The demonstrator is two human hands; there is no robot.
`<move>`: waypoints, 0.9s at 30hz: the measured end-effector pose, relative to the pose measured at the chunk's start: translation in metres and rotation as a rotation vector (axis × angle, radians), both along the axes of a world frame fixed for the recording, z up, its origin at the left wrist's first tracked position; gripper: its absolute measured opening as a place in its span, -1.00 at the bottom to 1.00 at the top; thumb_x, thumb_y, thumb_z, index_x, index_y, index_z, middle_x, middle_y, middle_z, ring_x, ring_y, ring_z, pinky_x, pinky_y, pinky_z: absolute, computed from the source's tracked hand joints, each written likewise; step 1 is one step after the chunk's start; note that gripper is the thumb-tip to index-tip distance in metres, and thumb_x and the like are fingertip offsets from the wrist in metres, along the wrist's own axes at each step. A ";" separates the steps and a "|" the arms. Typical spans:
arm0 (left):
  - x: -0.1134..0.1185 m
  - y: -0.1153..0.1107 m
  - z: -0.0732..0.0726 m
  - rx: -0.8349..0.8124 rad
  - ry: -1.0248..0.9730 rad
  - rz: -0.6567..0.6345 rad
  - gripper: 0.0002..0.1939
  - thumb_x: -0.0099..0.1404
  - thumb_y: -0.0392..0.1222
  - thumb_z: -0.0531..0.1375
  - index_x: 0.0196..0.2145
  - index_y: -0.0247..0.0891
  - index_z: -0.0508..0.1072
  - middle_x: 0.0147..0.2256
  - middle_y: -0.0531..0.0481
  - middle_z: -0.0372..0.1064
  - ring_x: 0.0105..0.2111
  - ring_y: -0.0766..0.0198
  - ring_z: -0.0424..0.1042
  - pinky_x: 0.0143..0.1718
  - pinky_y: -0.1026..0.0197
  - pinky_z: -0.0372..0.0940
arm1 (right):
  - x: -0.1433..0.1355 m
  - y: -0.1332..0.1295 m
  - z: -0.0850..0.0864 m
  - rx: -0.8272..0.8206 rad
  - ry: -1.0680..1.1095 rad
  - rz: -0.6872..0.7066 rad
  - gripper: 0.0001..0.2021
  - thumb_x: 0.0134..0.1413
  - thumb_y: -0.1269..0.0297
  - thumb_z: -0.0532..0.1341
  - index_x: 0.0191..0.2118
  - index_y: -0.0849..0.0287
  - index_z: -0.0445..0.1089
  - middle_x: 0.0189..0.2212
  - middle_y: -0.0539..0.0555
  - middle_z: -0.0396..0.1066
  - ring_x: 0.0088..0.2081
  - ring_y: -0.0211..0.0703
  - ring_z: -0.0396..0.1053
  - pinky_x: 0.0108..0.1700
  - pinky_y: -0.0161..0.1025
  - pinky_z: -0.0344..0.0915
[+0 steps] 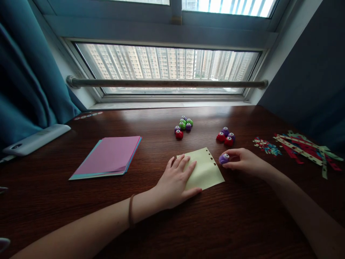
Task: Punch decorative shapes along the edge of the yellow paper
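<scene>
A sheet of pale yellow paper (206, 169) lies at an angle on the brown table, with several small shapes punched along its right edge. My left hand (179, 180) rests flat on the paper's left part, fingers spread. Just off the punched edge, my right hand (238, 162) grips a purple craft punch (224, 158) between thumb and fingers. Behind that hand stands a cluster of red and purple punches (228, 141). Farther back and left is another group of punches (182, 125) in green, purple and red.
Pink and blue paper sheets (113, 154) are stacked at left. Small punched-out confetti (267, 146) and cut paper strips (304, 145) lie at right. A white device (37, 139) sits by the blue curtain (29, 68). A metal rail (167, 83) crosses the window.
</scene>
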State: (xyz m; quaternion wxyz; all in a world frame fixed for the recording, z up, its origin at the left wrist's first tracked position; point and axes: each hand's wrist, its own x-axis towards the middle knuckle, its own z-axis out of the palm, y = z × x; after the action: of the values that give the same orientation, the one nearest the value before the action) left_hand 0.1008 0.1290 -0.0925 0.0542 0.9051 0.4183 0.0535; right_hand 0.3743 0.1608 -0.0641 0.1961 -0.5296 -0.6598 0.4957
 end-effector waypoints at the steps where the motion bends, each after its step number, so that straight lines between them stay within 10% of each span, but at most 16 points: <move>1: 0.000 0.000 -0.001 0.000 -0.001 0.006 -0.24 0.22 0.30 0.01 0.20 -0.26 0.04 0.17 -0.26 -0.08 0.18 -0.09 -0.17 0.14 -0.20 -0.19 | 0.001 0.000 -0.001 0.014 -0.005 -0.002 -0.69 -0.11 0.21 0.30 -0.22 0.27 0.39 -0.29 0.11 0.42 -0.25 -0.02 0.36 -0.24 -0.21 0.28; 27: -0.002 0.000 -0.002 0.048 -0.019 0.002 -0.35 0.30 0.20 -0.01 0.18 -0.27 0.06 0.15 -0.24 -0.06 0.16 -0.05 -0.14 0.14 -0.15 -0.16 | -0.001 -0.004 0.005 -0.087 0.125 0.004 -0.58 -0.13 0.19 0.35 -0.11 0.23 0.40 -0.23 0.11 0.43 -0.15 0.11 0.36 -0.07 -0.10 0.29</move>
State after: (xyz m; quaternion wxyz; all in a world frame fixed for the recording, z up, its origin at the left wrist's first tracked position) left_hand 0.0990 0.1291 -0.0945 0.0363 0.9051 0.4174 0.0724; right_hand 0.3733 0.1567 -0.0589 0.2129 -0.5043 -0.6252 0.5564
